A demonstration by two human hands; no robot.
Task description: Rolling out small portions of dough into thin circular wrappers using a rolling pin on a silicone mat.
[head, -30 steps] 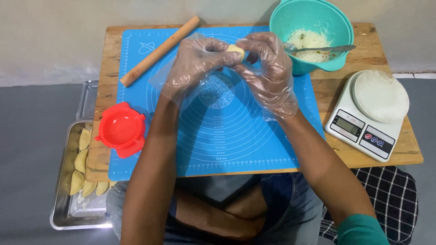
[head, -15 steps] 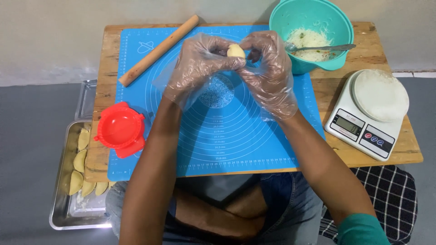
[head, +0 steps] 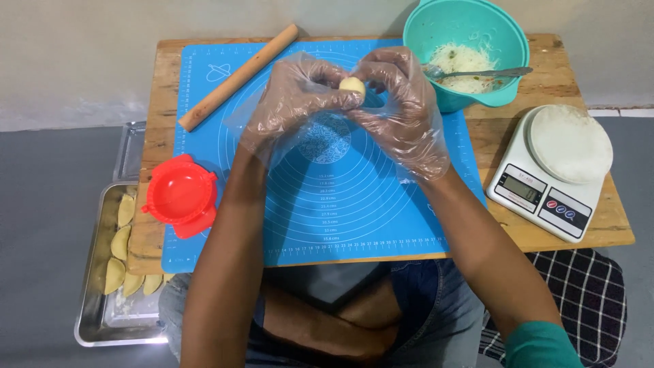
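Since a second ago, I see the dough ball (head: 352, 85) turned up between both gloved hands. Left hand (head: 294, 95) and right hand (head: 398, 102) pinch it above the blue mat (head: 340, 204), which covers a wooden table (head: 545, 238) standing on grey floor (head: 41, 238) by a pale wall (head: 82, 54).

Clear, crinkly plastic gloves cover each hand (head: 300, 92); a teal sleeve (head: 545, 344), perhaps rolled, shows at right.
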